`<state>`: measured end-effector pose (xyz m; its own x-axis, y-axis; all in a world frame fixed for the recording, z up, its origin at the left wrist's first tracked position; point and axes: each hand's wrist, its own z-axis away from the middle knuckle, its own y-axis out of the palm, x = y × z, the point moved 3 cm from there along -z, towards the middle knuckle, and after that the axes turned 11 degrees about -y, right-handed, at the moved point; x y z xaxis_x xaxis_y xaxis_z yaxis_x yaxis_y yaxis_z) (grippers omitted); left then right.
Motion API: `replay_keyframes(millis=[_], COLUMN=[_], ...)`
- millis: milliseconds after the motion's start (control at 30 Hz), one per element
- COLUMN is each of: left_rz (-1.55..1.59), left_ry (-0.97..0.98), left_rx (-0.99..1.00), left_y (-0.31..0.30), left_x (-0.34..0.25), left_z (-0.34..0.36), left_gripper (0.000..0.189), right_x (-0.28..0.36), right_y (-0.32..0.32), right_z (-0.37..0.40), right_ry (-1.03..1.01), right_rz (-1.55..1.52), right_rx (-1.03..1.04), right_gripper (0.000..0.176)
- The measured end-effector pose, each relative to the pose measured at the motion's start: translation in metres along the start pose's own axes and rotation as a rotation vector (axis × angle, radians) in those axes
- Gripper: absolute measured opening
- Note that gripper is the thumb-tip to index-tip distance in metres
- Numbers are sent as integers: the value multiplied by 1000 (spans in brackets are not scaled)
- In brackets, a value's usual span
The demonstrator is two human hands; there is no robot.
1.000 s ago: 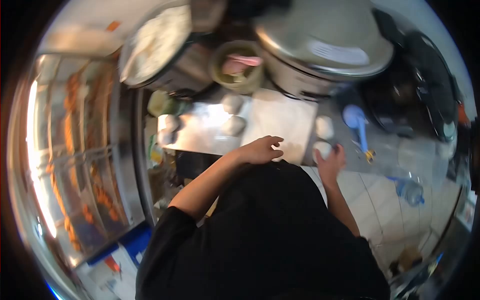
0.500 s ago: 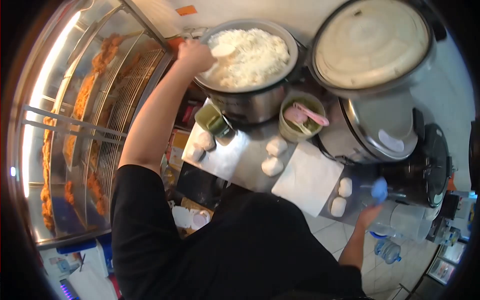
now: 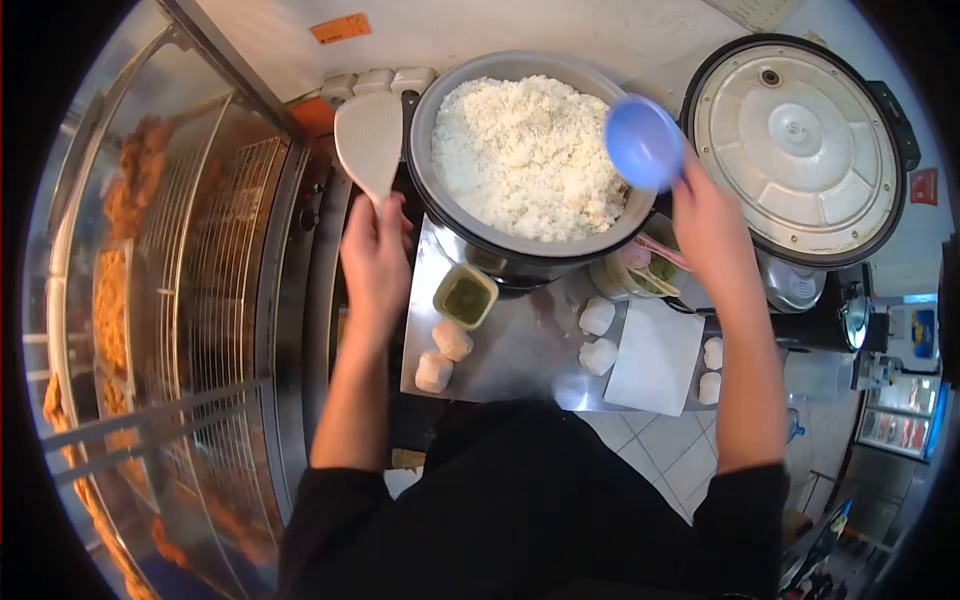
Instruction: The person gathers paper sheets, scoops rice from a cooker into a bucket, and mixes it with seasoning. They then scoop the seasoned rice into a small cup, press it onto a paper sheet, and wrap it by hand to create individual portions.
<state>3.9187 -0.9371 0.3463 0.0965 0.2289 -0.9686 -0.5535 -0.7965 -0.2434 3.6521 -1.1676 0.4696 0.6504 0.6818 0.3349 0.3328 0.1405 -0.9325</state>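
Note:
My left hand (image 3: 376, 255) is closed around the handle of a white rice paddle (image 3: 370, 140), blade up, beside the pot's left rim. In my right hand (image 3: 708, 225) is a small blue bowl (image 3: 643, 143), held over the right edge of the pot. White cooked rice (image 3: 530, 150) heaps inside the large cooker pot (image 3: 428, 185) between my hands. The bowl's inside faces me and shows nothing in it. Below the pot stands a squarish container (image 3: 466, 296) with green contents, near two white rounded lumps (image 3: 442, 358).
A tub (image 3: 625, 280) with a pink-handled utensil sits right of the pot. Beyond it is a big lidded cooker (image 3: 795, 150). White paper (image 3: 655, 357) lies on the metal counter (image 3: 510, 350), with more white lumps (image 3: 598, 336) beside it. A glass display case (image 3: 190, 300) with fried food stands left.
My right hand has brought the blue bowl from the far right up to the pot. My left hand has drawn the paddle out of the rice to the pot's left side.

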Motion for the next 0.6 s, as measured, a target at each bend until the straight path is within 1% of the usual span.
replay_keyframes(millis=[33, 100, 167, 200, 233, 267, 300, 367, 400, 433, 467, 500, 533, 567, 600], left_rz=[124, 383, 379, 330, 373, 466, 550, 585, 557, 549, 605, 662, 722, 738, 734], left_ry=[-42, 48, -21, -32, -118, -168, -218, -159, -177, -183, -210, -239, -295, -296, -306], left_rx=[-1, -12, -29, 21, 90, 194, 297, 339, 396, 405, 432, 458, 502, 506, 513], left_y=[8, 28, 34, 31, 30, 28, 24, 26, 24, 21, 20, 19, 18, 17, 18], left_x=[12, 24, 32, 33, 45, 41, 37, 50, 53, 53, 51, 49, 48, 48, 49], left_z=[7, 20, 35, 39, 37, 35, 33, 29, 28, 27, 25, 24, 22, 21, 23], left_gripper=[22, 25, 31, 36, 39, 39, 39, 46, 46, 46, 47, 48, 52, 54, 54], right_x=[4, -4, -8, 14, 34, 51, 67, 89, 90, 90, 92, 100, 105, 118, 115], right_y=[11, 52, 106, 111, 122, 132, 131, 129, 137, 149, 157, 153, 149, 137, 138], right_z=[-39, -110, -157, -163, -164, -162, -163, -162, -158, -152, -146, -137, -122, -105, -102], right_ry=[-70, -134, -196, -210, -228, -241, -242, -238, -228, -320, -415, -407, -371, -336, -327], right_rz=[70, 144, 174, 194, 215, 231, 236, 236, 227, 163, 97, 91, 180, 271, 265], right_rx=[2, 28, 94, 99, 192, 289, 299, 388, 390, 518, 642, 642, 695, 750, 755], right_gripper=[47, 40, 38, 38, 41, 45, 45, 46, 46, 48, 50, 50, 53, 57, 57])
